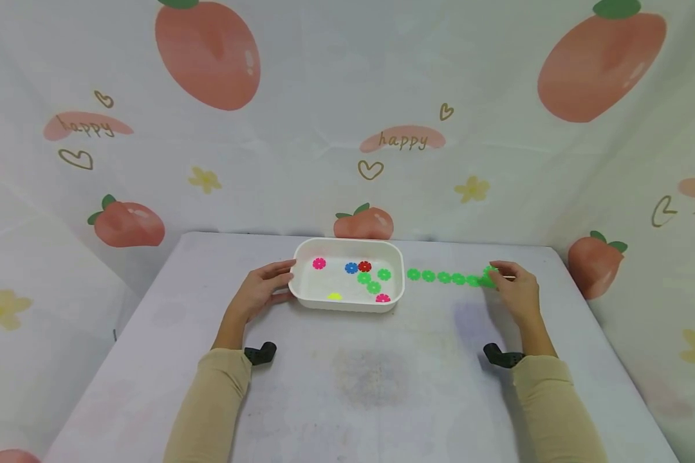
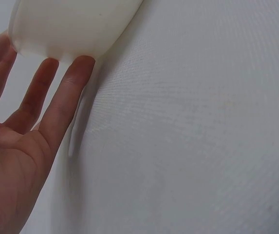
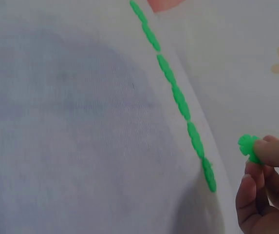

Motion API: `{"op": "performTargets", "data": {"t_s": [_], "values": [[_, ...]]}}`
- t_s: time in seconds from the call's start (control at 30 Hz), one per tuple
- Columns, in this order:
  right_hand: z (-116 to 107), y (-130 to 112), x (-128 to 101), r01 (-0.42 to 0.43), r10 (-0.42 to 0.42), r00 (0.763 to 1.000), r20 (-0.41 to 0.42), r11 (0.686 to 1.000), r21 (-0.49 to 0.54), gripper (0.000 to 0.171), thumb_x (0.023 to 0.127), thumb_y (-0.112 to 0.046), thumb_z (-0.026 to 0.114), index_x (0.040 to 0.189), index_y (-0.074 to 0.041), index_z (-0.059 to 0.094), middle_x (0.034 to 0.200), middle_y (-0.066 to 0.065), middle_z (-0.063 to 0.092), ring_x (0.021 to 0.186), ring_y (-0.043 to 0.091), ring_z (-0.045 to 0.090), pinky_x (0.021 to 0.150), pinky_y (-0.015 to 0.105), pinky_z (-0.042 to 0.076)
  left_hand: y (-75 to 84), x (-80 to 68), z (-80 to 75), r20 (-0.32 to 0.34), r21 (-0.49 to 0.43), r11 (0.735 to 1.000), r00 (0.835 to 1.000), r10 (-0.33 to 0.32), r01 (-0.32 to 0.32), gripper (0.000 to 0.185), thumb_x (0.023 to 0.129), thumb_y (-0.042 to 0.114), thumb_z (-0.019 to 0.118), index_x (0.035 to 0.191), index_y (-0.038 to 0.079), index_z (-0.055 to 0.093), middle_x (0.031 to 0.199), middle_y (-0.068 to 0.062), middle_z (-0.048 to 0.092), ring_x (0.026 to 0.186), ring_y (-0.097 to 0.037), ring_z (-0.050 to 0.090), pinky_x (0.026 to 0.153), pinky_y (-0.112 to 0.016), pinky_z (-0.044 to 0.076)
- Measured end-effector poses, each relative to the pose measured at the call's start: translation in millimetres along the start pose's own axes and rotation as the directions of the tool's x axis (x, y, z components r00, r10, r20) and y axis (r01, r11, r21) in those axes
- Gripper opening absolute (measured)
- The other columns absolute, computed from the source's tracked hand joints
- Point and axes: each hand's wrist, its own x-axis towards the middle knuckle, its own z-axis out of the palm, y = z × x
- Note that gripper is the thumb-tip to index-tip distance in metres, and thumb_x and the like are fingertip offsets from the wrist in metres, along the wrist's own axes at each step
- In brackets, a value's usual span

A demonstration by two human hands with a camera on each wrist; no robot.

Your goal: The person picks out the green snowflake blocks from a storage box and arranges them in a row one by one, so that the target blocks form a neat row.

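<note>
With straight fingers, my left hand (image 1: pixel 259 290) touches the left end of a white plastic tray (image 1: pixel 347 307); its fingertips (image 2: pixel 83 63) lie against the outer wall in the left wrist view. My right hand (image 1: pixel 517 289) pinches a green flower-shaped plastic disc (image 3: pixel 247 145) between thumb and finger. Just under that hand is the right end of a row of green discs (image 1: pixel 444 277), laid flat on the table from the tray's right side. Inside the tray are a few more green discs (image 1: pixel 373 287), pink discs (image 1: pixel 319 263), a blue disc (image 1: pixel 351 268), a red disc (image 1: pixel 364 266) and a yellow disc (image 1: pixel 334 296).
A white cloth covers the table (image 1: pixel 370 411). Behind it hangs a white backdrop (image 1: pixel 301 161) printed with peaches, flowers and hearts. Black wrist mounts (image 1: pixel 260 354) stick out inward from both beige sleeves (image 1: pixel 211 405).
</note>
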Motion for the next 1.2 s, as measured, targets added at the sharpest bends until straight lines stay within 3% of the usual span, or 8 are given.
{"op": "performTargets", "data": {"t_s": [0.13, 0.3, 0.53, 0.7, 0.93, 1.2], "values": [[-8.5, 7.9, 3.3, -0.024, 0.022, 0.999, -0.026, 0.997, -0.072, 0.035, 0.094, -0.034, 0.056, 0.122, -0.013, 0.065, 0.112, 0.008, 0.060, 0.076, 0.000, 0.055, 0.055, 0.013, 0.048, -0.1, 0.8, 1.0, 0.000, 0.007, 1.000, 1.000, 0.004, -0.004, 0.048, 0.092, 0.022, 0.064, 0.138, 0.019, 0.051, 0.144, -0.006, 0.047, 0.124, -0.028, 0.054, 0.093, -0.041, 0.055], [-13.4, 14.3, 8.9, -0.022, 0.017, 0.999, -0.036, 0.985, -0.169, 0.035, 0.096, -0.028, 0.052, 0.123, -0.009, 0.064, 0.116, 0.017, 0.063, 0.096, 0.021, 0.060, 0.061, 0.015, 0.044, 0.4, 0.8, 0.1, -0.003, 0.016, 1.000, 1.000, 0.003, -0.003, 0.047, 0.093, 0.021, 0.062, 0.139, 0.019, 0.050, 0.145, -0.006, 0.046, 0.124, -0.028, 0.053, 0.093, -0.041, 0.055], [-14.4, 18.8, 13.6, -0.032, 0.028, 0.999, -0.020, 0.975, -0.220, 0.034, 0.095, -0.019, 0.052, 0.123, -0.003, 0.062, 0.115, 0.020, 0.061, 0.102, 0.032, 0.054, 0.071, 0.027, 0.039, 0.7, 1.9, 0.2, 0.000, 0.011, 1.000, 1.000, -0.003, 0.003, 0.047, 0.094, 0.020, 0.062, 0.139, 0.019, 0.050, 0.145, -0.007, 0.046, 0.124, -0.028, 0.054, 0.093, -0.041, 0.055], [-10.2, 22.1, 13.7, 0.024, -0.024, 1.000, 0.001, 0.959, -0.282, 0.032, 0.095, -0.015, 0.052, 0.121, 0.000, 0.062, 0.114, 0.024, 0.061, 0.103, 0.036, 0.054, 0.078, 0.041, 0.045, -0.1, 0.9, -1.7, 0.002, 0.022, 1.000, 1.000, -0.002, 0.002, 0.049, 0.093, 0.022, 0.063, 0.140, 0.018, 0.049, 0.145, -0.007, 0.046, 0.124, -0.028, 0.053, 0.093, -0.040, 0.055], [-7.3, 19.2, 15.3, 0.109, -0.103, 0.994, 0.036, 0.913, -0.393, 0.029, 0.093, -0.013, 0.056, 0.116, 0.002, 0.065, 0.107, 0.026, 0.060, 0.101, 0.041, 0.053, 0.082, 0.053, 0.044, 0.5, -2.2, -4.8, 0.002, 0.037, 0.999, 1.000, 0.010, -0.010, 0.053, 0.090, 0.028, 0.066, 0.140, 0.020, 0.049, 0.146, -0.007, 0.045, 0.125, -0.028, 0.053, 0.093, -0.040, 0.055], [-12.6, 12.0, 10.4, 0.163, -0.155, 0.986, 0.059, 0.848, -0.505, 0.036, 0.095, -0.019, 0.054, 0.124, 0.003, 0.057, 0.122, 0.036, 0.047, 0.109, 0.056, 0.043, 0.086, 0.063, 0.042, 1.2, -1.6, -1.7, 0.011, 0.031, 1.000, 1.000, 0.004, -0.004, 0.051, 0.091, 0.027, 0.065, 0.139, 0.019, 0.049, 0.145, -0.006, 0.046, 0.124, -0.027, 0.053, 0.093, -0.040, 0.055]]}}
